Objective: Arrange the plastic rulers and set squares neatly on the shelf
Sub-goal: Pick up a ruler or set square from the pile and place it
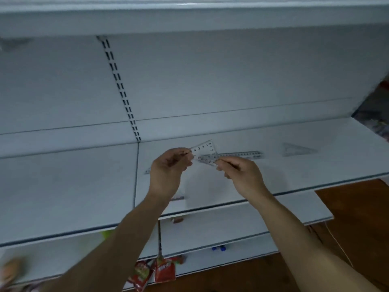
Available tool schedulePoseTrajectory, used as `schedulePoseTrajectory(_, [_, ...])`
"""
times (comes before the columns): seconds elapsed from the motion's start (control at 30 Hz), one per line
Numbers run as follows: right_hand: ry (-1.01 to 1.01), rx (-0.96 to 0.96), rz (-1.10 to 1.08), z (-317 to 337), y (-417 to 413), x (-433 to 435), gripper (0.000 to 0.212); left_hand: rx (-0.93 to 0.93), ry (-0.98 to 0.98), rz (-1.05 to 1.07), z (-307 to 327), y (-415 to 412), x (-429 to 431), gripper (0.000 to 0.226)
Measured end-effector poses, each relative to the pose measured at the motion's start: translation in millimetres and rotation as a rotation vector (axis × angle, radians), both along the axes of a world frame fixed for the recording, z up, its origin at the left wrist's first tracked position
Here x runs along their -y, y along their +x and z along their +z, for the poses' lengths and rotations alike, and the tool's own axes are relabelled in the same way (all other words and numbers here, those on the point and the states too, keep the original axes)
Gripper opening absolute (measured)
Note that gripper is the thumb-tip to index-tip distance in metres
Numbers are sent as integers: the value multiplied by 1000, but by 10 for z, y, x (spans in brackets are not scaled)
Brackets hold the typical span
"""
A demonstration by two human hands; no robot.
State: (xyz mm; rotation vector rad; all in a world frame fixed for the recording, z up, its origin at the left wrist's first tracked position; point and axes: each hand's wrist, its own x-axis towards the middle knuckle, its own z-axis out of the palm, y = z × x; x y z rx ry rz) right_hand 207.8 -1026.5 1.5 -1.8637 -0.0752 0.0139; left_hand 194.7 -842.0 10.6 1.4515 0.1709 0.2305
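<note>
The clear set square [203, 151] is being held in the air just above the white shelf [305, 173], between the two hands. Its corner is pointing up and to the right. The printed scale along its upper edge is rising from the left hand toward this corner, with the numbers 4, 3, 2, 1, 0. I cannot tell if a second clear piece is overlapping it below.

The left hand [168, 165] is pinching the left end with curled fingers, and the right hand [237, 171] is pinching the lower right edge in the same way. So the piece is sitting at the fingertips, a little higher than both hands.

On the shelf, one long ruler [240, 154] is lying behind the hands, its long axis going from lower left to upper right. One second set square [294, 149] is lying flat further right, well apart from the hands.

Lower down, two red packets [164, 269] are showing under the shelves.
</note>
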Motion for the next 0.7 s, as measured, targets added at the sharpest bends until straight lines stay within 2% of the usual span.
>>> schedulePoseTrajectory(0.07, [25, 12, 49, -20, 97, -68, 20, -18, 46, 51, -15, -15, -65, 13])
schedulePoseTrajectory(0.23, [82, 0, 122, -86, 300, -223, 11, -49, 186, 136, -103, -44, -316, 25])
schedulePoseTrajectory(0.37, [76, -2, 168, -203, 387, -405, 14, -93, 319, 163, -216, -86, -542, 22])
schedulePoseTrajectory(0.57, [36, 25, 246, -359, 486, -672, 22, -156, 309, 177, -369, -49, -893, 22])
schedulePoseTrajectory(0.7, [-99, 182, 227, -526, 547, -800, 23, -150, 355, 167, -466, 3, -1055, 18])
